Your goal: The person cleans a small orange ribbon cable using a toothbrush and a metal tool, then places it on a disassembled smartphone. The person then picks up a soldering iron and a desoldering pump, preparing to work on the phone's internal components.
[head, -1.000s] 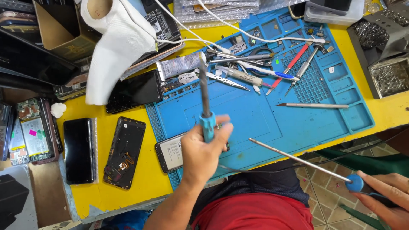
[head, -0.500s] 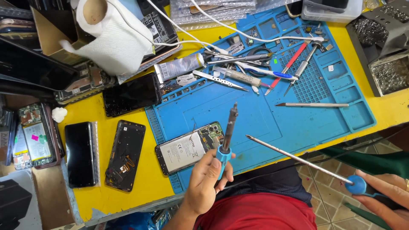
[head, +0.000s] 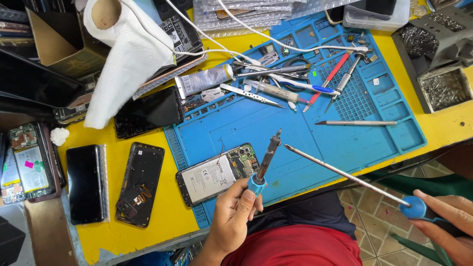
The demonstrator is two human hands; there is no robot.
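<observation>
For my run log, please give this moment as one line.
left hand: holds soldering iron over opened phone | right hand: holds long screwdriver | surface: blue mat

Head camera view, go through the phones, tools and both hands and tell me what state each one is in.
Opened phone with bare circuit board: back cover off, flat on blue work mat.
Black phone back shell: removed, inside facing up.
Blue-collared soldering iron: lifted, tip above the mat.
Left hand: gripping that iron.
Long thin blue-handled tool: raised, tip over the mat.
Right hand: holding it.
White paper towel roll: partly unrolled.
</observation>
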